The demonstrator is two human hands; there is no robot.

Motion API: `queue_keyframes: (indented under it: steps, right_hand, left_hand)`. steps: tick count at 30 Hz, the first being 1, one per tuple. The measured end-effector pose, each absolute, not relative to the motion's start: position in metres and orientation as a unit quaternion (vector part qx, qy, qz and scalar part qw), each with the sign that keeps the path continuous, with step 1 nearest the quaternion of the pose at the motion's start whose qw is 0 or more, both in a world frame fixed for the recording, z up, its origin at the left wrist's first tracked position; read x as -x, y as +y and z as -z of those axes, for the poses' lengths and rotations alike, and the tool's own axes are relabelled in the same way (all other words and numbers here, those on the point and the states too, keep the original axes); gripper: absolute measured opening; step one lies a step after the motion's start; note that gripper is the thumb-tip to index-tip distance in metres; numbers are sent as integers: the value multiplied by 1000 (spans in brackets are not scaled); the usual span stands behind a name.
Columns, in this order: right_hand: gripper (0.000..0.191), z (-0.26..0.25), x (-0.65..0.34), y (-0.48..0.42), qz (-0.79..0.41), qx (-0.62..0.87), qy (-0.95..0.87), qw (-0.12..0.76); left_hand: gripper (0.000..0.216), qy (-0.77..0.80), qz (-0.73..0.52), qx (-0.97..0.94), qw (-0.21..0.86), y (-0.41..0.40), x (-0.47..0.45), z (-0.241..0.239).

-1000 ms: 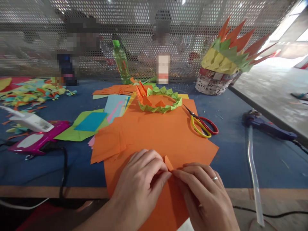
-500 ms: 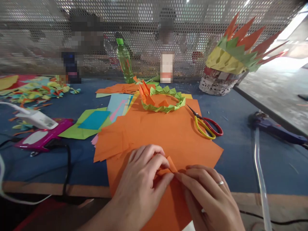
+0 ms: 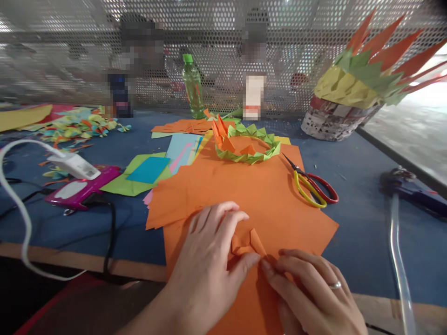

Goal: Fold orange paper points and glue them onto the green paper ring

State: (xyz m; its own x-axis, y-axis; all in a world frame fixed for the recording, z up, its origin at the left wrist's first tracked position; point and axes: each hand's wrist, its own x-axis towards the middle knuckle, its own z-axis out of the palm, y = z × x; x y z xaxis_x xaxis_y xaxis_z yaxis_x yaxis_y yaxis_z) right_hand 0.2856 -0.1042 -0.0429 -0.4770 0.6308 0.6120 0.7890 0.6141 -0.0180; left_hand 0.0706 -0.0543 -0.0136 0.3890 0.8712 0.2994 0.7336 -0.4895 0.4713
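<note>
A small folded piece of orange paper (image 3: pixel 256 243) lies on a large orange sheet (image 3: pixel 275 190) in front of me. My left hand (image 3: pixel 213 260) is open over it, its thumb resting on the fold and the other fingers lifted away. Close by on the right, my right hand (image 3: pixel 310 288) wears a ring and has its fingers pinched at the lower corner of the folded piece. That pinch is partly hidden. Beyond both hands, a ring of folded green paper (image 3: pixel 237 157) with orange points at its left sits on the sheets.
Scissors (image 3: pixel 310 184) lie right of the sheets, with a glue gun (image 3: pixel 415 188) farther right. A paper-decorated basket (image 3: pixel 338 111) and a green bottle (image 3: pixel 193 88) stand behind. On the left are a purple power strip (image 3: pixel 77 188), coloured paper (image 3: pixel 148 170) and curled scraps (image 3: pixel 77 123).
My left index finger has lifted off the folded piece and its hand has opened, uncovering more of the fold. My right hand stays at the corner. The whole view has shifted slightly.
</note>
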Motion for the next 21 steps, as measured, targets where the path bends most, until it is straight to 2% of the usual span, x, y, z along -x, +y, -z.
queue_keyframes:
  steps: [21]
  right_hand:
    - [31, 52, -287, -105, 144, 418, -844, 303]
  left_hand:
    - [33, 509, -256, -814, 112, -57, -54, 21]
